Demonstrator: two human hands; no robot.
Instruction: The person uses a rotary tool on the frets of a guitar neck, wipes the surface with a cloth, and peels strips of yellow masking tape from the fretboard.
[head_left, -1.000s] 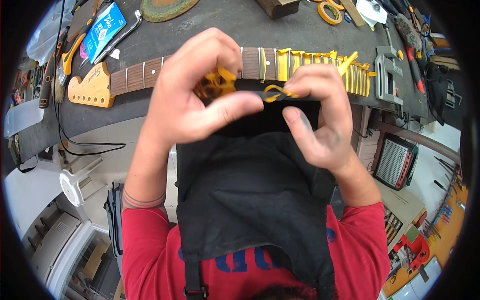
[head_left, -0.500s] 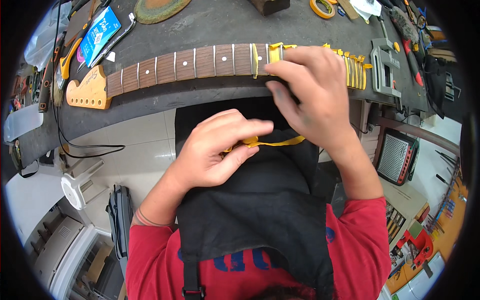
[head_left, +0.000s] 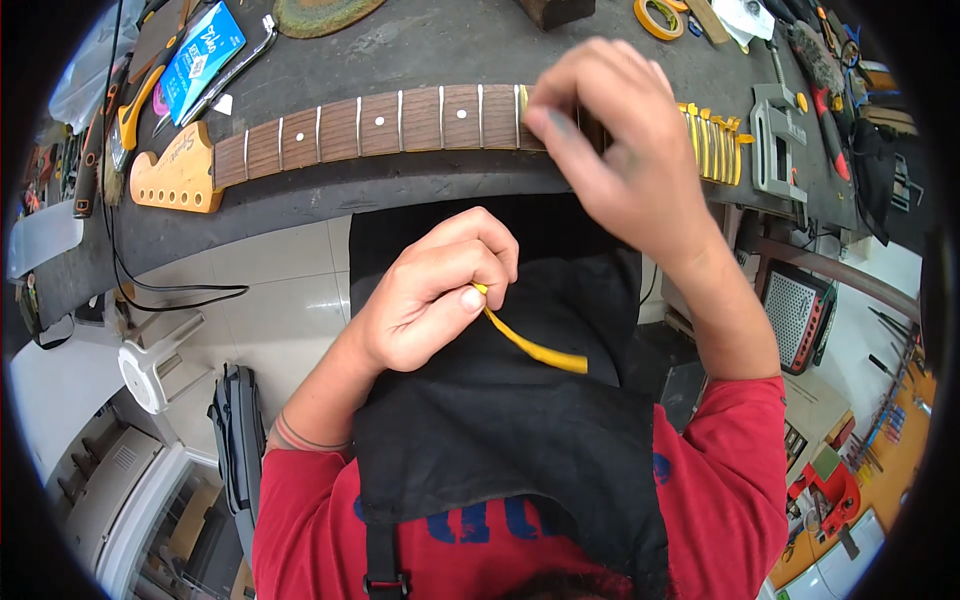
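A guitar neck (head_left: 330, 135) with a dark fretboard and a pale headstock lies along the bench edge. Several strips of yellow masking tape (head_left: 715, 150) cover the fretboard between the frets at its right end. My right hand (head_left: 625, 135) is over the fretboard, thumb and fingertips pinched at a narrow tape strip (head_left: 523, 97) beside a fret; the hand hides the part of the neck beneath it. Nearer me, above the black apron, my left hand (head_left: 440, 290) is closed around a removed piece of yellow tape (head_left: 545, 353), whose loose end hangs to the right.
A grey metal clamp (head_left: 778, 150) stands right of the neck, near a roll of yellow tape (head_left: 660, 17). At the bench's left lie a blue packet (head_left: 205, 60), an orange-handled tool (head_left: 130, 120) and a black cable (head_left: 180, 290). A white stool (head_left: 145, 375) stands on the floor.
My right hand has moved up and left onto the narrow tape strip. My left fingers have curled in, and the tape end now hangs lower. The neck appears slightly farther right in view.
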